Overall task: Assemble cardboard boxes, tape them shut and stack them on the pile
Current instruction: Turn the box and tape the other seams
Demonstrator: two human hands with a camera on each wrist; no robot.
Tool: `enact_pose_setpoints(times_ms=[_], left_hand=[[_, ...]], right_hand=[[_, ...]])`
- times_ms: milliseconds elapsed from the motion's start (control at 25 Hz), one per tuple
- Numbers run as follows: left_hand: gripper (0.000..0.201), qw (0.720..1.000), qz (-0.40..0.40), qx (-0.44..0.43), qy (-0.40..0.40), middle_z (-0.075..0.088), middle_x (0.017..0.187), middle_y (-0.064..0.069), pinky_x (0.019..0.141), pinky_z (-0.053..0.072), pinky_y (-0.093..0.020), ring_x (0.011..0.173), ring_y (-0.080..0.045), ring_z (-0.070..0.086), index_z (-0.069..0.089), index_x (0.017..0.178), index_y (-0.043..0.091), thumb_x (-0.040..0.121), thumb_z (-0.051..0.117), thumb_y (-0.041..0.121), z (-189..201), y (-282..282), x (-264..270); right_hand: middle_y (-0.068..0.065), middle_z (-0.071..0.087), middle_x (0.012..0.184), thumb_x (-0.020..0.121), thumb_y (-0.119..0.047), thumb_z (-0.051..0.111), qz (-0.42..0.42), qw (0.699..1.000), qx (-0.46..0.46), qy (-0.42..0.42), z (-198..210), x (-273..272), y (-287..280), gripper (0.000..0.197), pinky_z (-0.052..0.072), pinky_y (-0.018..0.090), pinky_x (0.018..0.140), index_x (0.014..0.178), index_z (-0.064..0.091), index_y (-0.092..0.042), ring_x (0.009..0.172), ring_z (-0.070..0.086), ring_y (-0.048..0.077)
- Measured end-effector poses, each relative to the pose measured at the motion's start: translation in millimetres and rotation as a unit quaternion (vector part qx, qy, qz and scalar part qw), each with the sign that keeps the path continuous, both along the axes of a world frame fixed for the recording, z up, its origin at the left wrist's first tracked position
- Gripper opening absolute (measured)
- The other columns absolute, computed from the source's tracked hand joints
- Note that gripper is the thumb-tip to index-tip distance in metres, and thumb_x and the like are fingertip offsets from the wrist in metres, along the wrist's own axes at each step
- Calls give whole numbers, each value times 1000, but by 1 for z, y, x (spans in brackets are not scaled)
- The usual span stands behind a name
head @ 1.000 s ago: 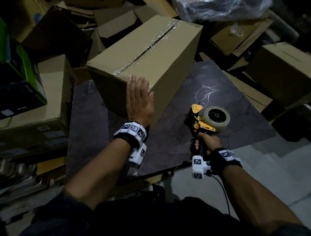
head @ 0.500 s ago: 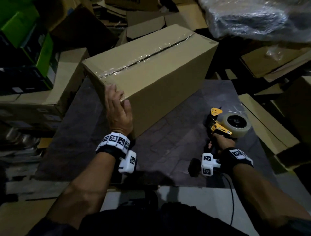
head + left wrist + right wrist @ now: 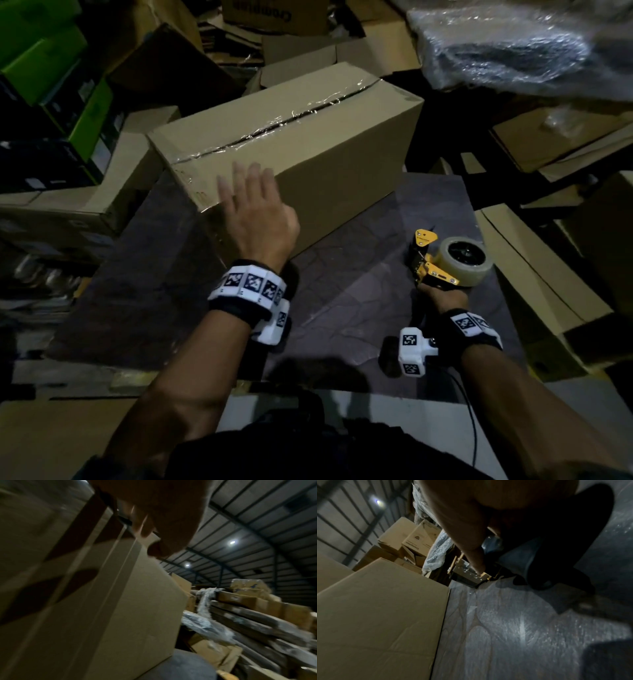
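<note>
A closed brown cardboard box [image 3: 325, 154] stands on the dark table [image 3: 359, 291], clear tape along its top seam. My left hand [image 3: 253, 205] is over the box's near corner, fingers straight and spread, blurred; whether it touches the cardboard is unclear. The left wrist view shows the same box [image 3: 120, 615] close up under the palm. My right hand [image 3: 442, 298] grips the handle of a yellow tape dispenser [image 3: 445, 260], whose roll of clear tape rests on the table right of the box. In the right wrist view the dispenser [image 3: 471, 573] sits beyond my finger, beside the box [image 3: 385, 608].
Flattened and assembled cartons [image 3: 534, 274] crowd the floor right of the table. More cardboard boxes [image 3: 113, 192] and green boxes [image 3: 51, 68] lie to the left. A plastic-wrapped bundle [image 3: 513, 51] is at the back right.
My left hand has come off the box's left corner edge and moved right, its fingers now spread. The right hand still holds the dispenser in the same place.
</note>
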State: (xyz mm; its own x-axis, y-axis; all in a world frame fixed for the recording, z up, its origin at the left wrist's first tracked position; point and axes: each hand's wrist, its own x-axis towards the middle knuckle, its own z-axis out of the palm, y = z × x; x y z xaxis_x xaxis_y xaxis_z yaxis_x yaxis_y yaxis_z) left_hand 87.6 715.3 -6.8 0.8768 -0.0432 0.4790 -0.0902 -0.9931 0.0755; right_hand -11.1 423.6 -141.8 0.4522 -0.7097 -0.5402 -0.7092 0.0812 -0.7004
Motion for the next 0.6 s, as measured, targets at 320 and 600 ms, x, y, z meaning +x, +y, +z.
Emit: enact_pose_setpoints(times_ms=[320, 600], left_hand=[[80, 996, -69, 26, 54, 24, 153, -9, 117, 8, -45, 141, -28, 21, 18, 150, 13, 81, 54, 31, -13, -58, 38], [64, 995, -76, 46, -48, 37, 136, -9, 108, 20, -44, 125, -28, 32, 35, 139, 15, 85, 58, 41, -37, 13, 42]], right_hand=[[27, 39, 144, 87, -26, 64, 8, 979, -198, 38, 45, 4, 15, 62, 35, 47, 107, 139, 41, -1, 132, 39, 44], [20, 42, 139, 96, -30, 61, 119, 958, -181, -188, 99, 83, 31, 46, 39, 37, 94, 133, 47, -5, 122, 48, 40]])
